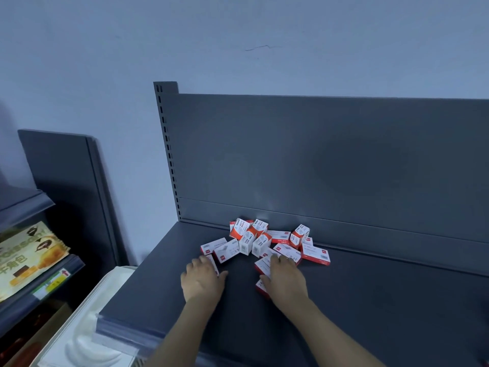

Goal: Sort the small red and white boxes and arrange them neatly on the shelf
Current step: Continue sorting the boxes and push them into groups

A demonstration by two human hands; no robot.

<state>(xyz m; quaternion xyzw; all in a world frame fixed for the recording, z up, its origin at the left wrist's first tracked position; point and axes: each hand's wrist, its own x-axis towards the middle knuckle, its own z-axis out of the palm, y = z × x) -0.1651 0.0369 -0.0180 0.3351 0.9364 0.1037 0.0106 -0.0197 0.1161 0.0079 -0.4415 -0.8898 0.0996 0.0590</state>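
Several small red and white boxes point(264, 241) lie in a loose heap on the dark grey shelf point(370, 300), close to its back panel. Some stand on end, others lie flat. My left hand point(202, 280) is at the heap's near left edge, its fingers curled over one box point(213, 262) that is mostly hidden. My right hand point(284, 279) lies on the near middle of the heap. Its fingers and thumb hold a flat box point(264, 264), and another box point(262, 287) peeks out from under the palm.
The back panel point(330, 160) rises right behind the heap. To the left is a lower shelf unit with a yellow snack packet point(26, 258). A white moulded tray point(87, 337) sits below the shelf's left front corner. The shelf's front edge point(127, 332) carries a clear label strip.
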